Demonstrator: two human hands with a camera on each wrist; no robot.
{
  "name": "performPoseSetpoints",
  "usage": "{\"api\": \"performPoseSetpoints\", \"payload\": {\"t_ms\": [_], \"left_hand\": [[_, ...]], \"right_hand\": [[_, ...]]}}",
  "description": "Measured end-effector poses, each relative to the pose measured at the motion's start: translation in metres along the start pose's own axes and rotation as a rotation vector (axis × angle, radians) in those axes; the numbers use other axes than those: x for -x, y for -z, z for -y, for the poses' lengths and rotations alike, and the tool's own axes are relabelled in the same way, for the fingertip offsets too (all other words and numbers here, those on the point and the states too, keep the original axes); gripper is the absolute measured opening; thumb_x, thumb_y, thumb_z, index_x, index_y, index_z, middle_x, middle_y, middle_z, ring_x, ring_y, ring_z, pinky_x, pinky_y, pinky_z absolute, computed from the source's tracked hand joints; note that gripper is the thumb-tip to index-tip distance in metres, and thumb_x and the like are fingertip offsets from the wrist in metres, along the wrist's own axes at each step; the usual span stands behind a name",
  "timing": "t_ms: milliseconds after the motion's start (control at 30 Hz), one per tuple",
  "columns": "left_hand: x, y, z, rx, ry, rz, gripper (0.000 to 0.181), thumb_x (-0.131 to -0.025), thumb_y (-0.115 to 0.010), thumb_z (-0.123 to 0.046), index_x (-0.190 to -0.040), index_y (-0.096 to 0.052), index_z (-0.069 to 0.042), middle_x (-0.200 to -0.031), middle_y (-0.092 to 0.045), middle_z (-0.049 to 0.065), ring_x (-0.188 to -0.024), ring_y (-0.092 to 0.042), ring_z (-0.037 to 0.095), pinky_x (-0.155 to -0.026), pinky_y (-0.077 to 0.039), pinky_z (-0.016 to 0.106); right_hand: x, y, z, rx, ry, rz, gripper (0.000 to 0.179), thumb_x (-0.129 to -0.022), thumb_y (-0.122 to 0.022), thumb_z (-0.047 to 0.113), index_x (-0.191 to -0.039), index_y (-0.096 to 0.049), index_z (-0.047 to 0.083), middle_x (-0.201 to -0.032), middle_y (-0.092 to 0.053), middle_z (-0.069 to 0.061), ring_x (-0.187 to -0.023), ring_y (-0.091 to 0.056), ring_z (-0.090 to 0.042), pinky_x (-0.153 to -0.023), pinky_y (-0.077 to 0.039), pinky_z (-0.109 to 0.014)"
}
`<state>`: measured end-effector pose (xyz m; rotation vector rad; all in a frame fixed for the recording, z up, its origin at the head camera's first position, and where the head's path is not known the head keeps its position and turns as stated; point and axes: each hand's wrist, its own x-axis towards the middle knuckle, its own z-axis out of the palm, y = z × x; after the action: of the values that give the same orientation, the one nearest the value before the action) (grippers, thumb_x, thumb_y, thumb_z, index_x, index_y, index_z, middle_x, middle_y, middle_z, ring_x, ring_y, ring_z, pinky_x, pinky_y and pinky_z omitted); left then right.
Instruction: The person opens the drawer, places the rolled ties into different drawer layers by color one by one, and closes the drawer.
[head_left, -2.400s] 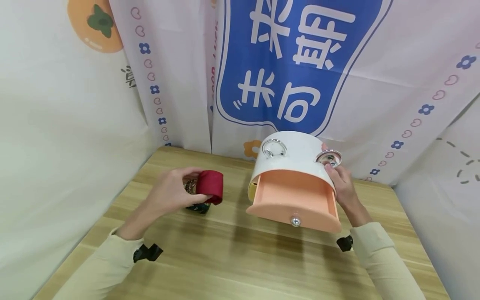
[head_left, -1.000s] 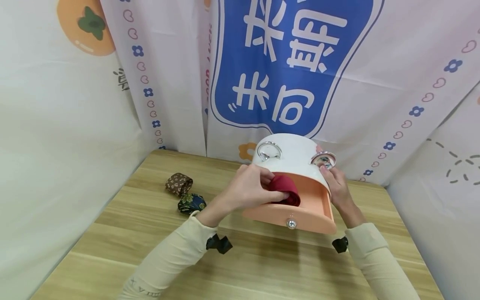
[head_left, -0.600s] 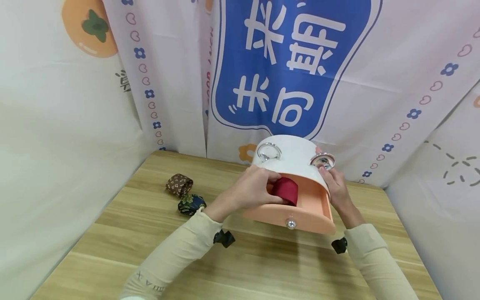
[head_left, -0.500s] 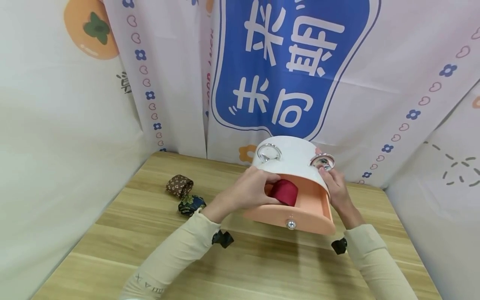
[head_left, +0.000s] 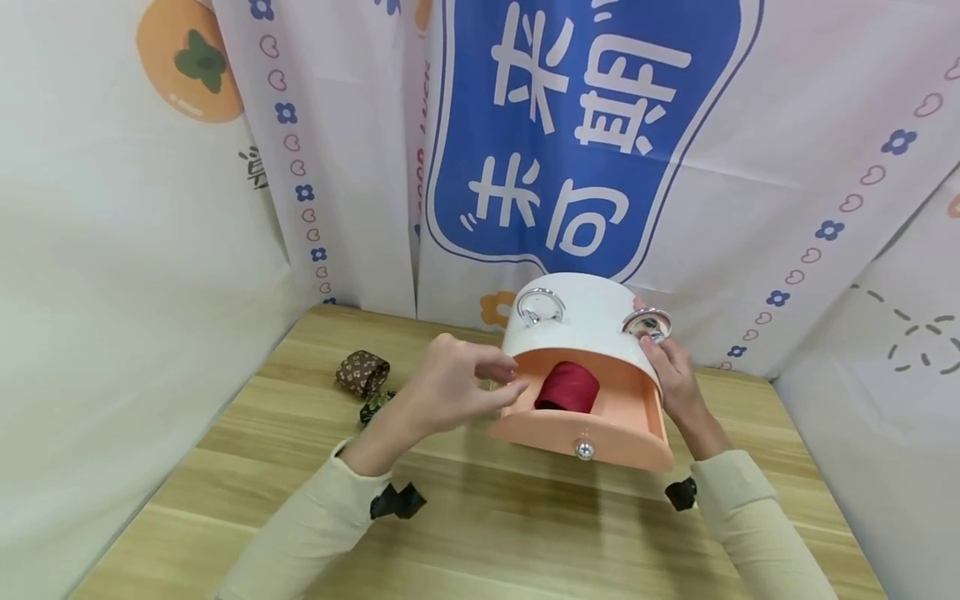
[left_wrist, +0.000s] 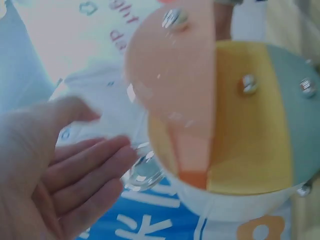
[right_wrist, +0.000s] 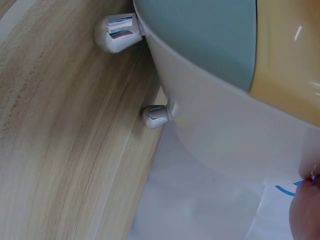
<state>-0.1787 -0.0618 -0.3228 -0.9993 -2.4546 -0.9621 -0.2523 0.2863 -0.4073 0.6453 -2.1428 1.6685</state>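
Note:
A white rounded drawer box [head_left: 581,321] has its peach drawer [head_left: 622,454] pulled out. Inside that drawer lies a rolled red necktie [head_left: 567,388]. Just left of the drawer is my left hand [head_left: 442,387], thumb and fingers apart and holding nothing; the left wrist view also shows this hand [left_wrist: 75,170] free. My right hand [head_left: 678,375] grips the box's right side, its thumb by a silver ring [head_left: 648,323]; its other fingers are mostly hidden behind the box. In the left wrist view, a yellow drawer [left_wrist: 250,145] and a green drawer [left_wrist: 302,125] are closed.
On the wooden table [head_left: 480,533], left of the box, lie a rolled brown patterned necktie [head_left: 363,372] and a dark floral rolled necktie [head_left: 375,406], partly covered by my left hand. A printed curtain [head_left: 360,167] hangs behind. Small silver feet [right_wrist: 155,116] stick out beneath the box.
My left hand carried the red necktie from the left into the peach drawer, let go of it and drew back left. The right hand kept its grip on the box.

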Motion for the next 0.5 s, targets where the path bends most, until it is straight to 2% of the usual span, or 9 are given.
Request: {"api": "performPoseSetpoints", "payload": {"t_ms": [67,167,233,300,500], "left_hand": [[0.009,0.0,-0.003,-0.019,-0.001,-0.066,0.013,-0.082,-0.074,-0.03,-0.081,-0.075,-0.018,-0.074,-0.074,-0.008,-0.063,-0.066,-0.003,-0.061,-0.052,0.013],[0.025,-0.007,-0.01,-0.027,-0.016,-0.124,0.012,-0.082,-0.074,-0.028,-0.075,-0.074,-0.019,-0.067,-0.072,-0.009,-0.056,-0.061,-0.007,-0.056,-0.047,0.008],[0.034,-0.014,-0.014,-0.016,-0.028,-0.121,0.011,-0.081,-0.074,-0.028,-0.075,-0.074,-0.018,-0.066,-0.072,-0.009,-0.055,-0.06,-0.008,-0.055,-0.045,0.005],[0.042,-0.023,-0.018,-0.006,-0.04,-0.095,0.011,-0.081,-0.074,-0.027,-0.075,-0.074,-0.018,-0.066,-0.071,-0.01,-0.055,-0.059,-0.009,-0.054,-0.043,0.003],[0.058,-0.054,-0.023,-0.036,-0.092,-0.051,0.011,-0.08,-0.074,-0.029,-0.073,-0.073,-0.02,-0.065,-0.071,-0.012,-0.056,-0.06,-0.009,-0.055,-0.041,0.001]], "right_hand": [[0.002,0.001,0.0,0.02,-0.034,-0.029,0.034,-0.102,-0.042,0.017,-0.123,-0.06,-0.003,-0.14,-0.057,0.001,-0.121,-0.057,-0.003,-0.094,-0.048,-0.015],[0.003,0.001,0.004,0.026,-0.055,-0.031,0.034,-0.102,-0.041,0.014,-0.126,-0.059,-0.003,-0.139,-0.058,0.003,-0.117,-0.058,0.0,-0.09,-0.05,-0.014],[0.002,0.0,0.009,0.014,-0.035,-0.012,0.034,-0.102,-0.04,0.01,-0.127,-0.058,-0.004,-0.146,-0.05,-0.009,-0.126,-0.052,0.0,-0.097,-0.045,-0.013],[0.002,-0.002,0.015,-0.007,-0.008,0.012,0.035,-0.102,-0.038,0.007,-0.129,-0.054,-0.007,-0.154,-0.032,-0.018,-0.138,-0.04,0.0,-0.107,-0.035,-0.012],[0.0,-0.006,0.025,-0.023,0.022,0.019,0.035,-0.101,-0.038,0.004,-0.129,-0.053,-0.009,-0.152,-0.03,-0.025,-0.14,-0.037,-0.001,-0.112,-0.028,-0.011]]}}
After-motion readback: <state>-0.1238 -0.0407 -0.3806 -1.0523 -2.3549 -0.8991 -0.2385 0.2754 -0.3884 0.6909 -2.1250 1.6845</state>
